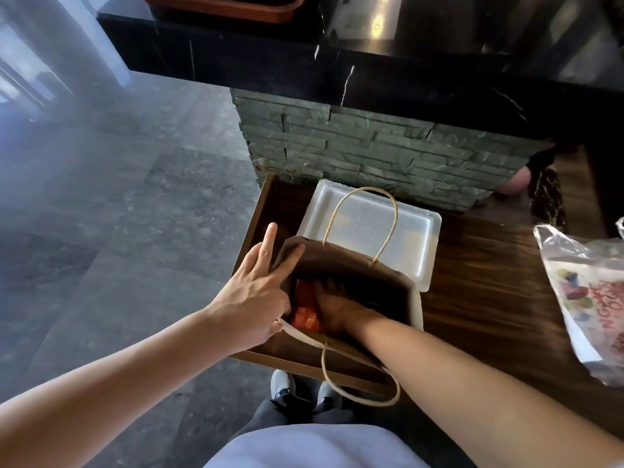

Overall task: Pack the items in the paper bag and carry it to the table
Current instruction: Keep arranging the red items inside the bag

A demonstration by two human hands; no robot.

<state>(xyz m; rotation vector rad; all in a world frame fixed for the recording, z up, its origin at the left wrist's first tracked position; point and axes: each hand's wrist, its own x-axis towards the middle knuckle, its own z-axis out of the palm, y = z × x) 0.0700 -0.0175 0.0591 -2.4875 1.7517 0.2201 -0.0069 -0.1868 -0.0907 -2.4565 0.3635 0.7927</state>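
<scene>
A brown paper bag (398, 285) with twine handles stands open on the dark wooden counter (489, 298). My left hand (260, 298) grips the bag's left rim, thumb inside, index and middle fingers stretched along the edge. My right hand (334, 307) is down inside the bag, palm down, resting on or beside an orange-red item (302, 315) at the bottom. Whether the fingers close on that item is hidden in the bag's shadow.
A white plastic tray (418, 231) lies behind the bag against a grey stone block (371, 146). A crumpled printed plastic bag (587, 298) lies on the counter at right. A black marble ledge (304, 59) overhangs above. Grey tiled floor (118, 197) spreads left.
</scene>
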